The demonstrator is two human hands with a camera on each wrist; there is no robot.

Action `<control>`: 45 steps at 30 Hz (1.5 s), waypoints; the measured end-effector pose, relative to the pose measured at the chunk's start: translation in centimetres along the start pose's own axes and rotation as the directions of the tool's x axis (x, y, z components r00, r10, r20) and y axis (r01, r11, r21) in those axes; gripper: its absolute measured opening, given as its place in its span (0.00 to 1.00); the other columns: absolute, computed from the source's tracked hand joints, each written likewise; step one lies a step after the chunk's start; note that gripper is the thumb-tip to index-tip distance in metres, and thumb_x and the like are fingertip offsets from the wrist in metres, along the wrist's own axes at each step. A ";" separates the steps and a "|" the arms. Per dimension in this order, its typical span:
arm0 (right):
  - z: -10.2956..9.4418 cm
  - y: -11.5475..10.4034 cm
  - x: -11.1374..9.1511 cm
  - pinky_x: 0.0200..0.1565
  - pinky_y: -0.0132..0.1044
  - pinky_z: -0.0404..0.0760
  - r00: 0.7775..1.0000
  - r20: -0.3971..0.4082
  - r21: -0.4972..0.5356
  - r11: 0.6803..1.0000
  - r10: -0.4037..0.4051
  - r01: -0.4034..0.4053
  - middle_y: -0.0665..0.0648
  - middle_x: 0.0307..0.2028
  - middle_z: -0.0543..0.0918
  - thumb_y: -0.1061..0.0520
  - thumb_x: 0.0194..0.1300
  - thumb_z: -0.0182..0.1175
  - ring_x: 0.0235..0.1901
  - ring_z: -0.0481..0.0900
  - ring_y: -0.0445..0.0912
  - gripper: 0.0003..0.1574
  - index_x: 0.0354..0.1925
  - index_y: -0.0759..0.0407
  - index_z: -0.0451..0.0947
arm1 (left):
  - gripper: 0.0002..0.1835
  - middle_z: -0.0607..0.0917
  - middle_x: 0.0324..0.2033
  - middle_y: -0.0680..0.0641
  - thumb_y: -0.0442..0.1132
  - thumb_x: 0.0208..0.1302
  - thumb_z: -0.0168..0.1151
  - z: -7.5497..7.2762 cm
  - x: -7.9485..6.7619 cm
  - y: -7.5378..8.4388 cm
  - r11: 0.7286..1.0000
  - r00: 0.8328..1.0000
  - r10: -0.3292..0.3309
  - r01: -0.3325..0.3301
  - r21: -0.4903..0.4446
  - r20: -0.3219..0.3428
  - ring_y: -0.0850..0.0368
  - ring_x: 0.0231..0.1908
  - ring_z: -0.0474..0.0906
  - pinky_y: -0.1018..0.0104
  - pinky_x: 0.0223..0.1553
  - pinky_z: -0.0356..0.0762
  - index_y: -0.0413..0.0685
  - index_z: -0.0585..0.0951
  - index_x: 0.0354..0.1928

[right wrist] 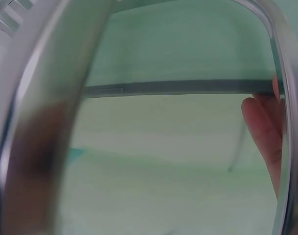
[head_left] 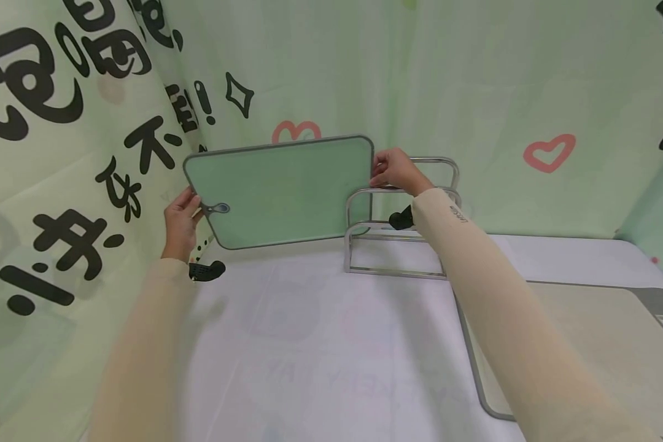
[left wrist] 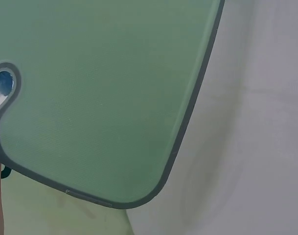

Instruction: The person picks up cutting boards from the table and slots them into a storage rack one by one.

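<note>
A: Two boards there were: one green board [head_left: 287, 193], tilted and held up just left of centre, and one beige board [head_left: 619, 344] flat on the white desk [head_left: 309, 344] at lower right. And just the one metal rack [head_left: 398, 272], right of centre!

B: Two hands at work, too, each with one black device [head_left: 207, 271] at the wrist, and two red hearts [head_left: 569, 142] showed on the curtain [head_left: 475, 73] behind.

A: Now the fingers! How wide were they?

B: Barely parted. The left hand [head_left: 179, 218] pinched the green board's left edge, right by the drop-shaped hole [head_left: 221, 208]. The right hand [head_left: 398, 172], fingers bent, pinched the opposite edge, over at the rack's upper left.

A: And that lower right corner?

B: Behind the rack's front bars! Whether it touched the metal, I couldn't tell.

A: What did the wrist views add?

B: The left one caught blue inside the hole at the left of the frame, and no rack at all. The right one had metal bars looming at both sides, the near one blurred, with fingertips against the grey rim at right.
</note>
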State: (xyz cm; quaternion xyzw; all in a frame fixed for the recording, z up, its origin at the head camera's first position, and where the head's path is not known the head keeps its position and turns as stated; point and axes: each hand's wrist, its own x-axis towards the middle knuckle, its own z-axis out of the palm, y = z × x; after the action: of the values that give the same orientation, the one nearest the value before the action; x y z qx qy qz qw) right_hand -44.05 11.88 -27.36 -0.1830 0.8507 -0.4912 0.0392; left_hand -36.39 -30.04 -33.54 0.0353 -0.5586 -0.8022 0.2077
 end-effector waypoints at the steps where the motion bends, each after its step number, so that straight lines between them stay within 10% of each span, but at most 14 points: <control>1: -0.1 0.1 -0.1 0.27 0.27 0.78 1.000 -0.005 -0.017 1.000 -0.004 0.004 0.47 0.21 0.80 0.73 0.56 0.61 0.22 0.78 0.37 0.09 0.30 0.68 0.70 | 0.23 0.82 0.35 0.57 0.32 0.64 0.55 0.1 0.0 -0.1 1.000 1.000 0.006 -0.006 0.009 0.000 0.65 0.37 0.76 0.77 0.39 0.77 0.41 0.72 0.62; 18: -1.0 0.6 -0.6 0.29 0.26 0.78 0.999 -0.037 -0.093 0.996 -0.002 -0.002 0.54 0.27 0.84 0.71 0.55 0.63 0.24 0.78 0.37 0.07 0.34 0.70 0.75 | 0.23 0.80 0.37 0.58 0.33 0.67 0.52 1.2 -0.2 -0.7 0.995 1.000 -0.019 0.018 0.100 0.015 0.66 0.39 0.77 0.68 0.57 0.74 0.43 0.71 0.63; 25: -1.6 1.0 -1.1 0.30 0.28 0.79 0.999 -0.035 -0.101 0.995 0.000 -0.003 0.56 0.29 0.84 0.69 0.57 0.63 0.25 0.79 0.38 0.08 0.36 0.71 0.75 | 0.24 0.80 0.34 0.57 0.31 0.66 0.53 1.8 -0.6 -0.8 0.997 0.999 -0.028 0.026 0.075 0.030 0.66 0.37 0.77 0.78 0.39 0.78 0.39 0.69 0.64; 45: -4.8 2.2 -3.2 0.35 0.24 0.80 0.999 -0.012 -0.100 0.994 0.051 -0.052 0.48 0.30 0.84 0.63 0.58 0.64 0.28 0.80 0.33 0.22 0.50 0.73 0.76 | 0.23 0.80 0.33 0.58 0.32 0.67 0.52 3.8 -0.5 -2.5 0.989 0.994 -0.047 0.032 0.144 0.098 0.69 0.36 0.80 0.78 0.41 0.80 0.38 0.69 0.64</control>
State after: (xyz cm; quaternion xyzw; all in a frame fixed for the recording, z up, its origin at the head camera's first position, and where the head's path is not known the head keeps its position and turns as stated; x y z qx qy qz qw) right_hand -42.86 17.97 -27.10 -0.1604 0.8789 -0.4475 0.0385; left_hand -37.76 -25.79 -34.51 0.0207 -0.6235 -0.7649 0.1603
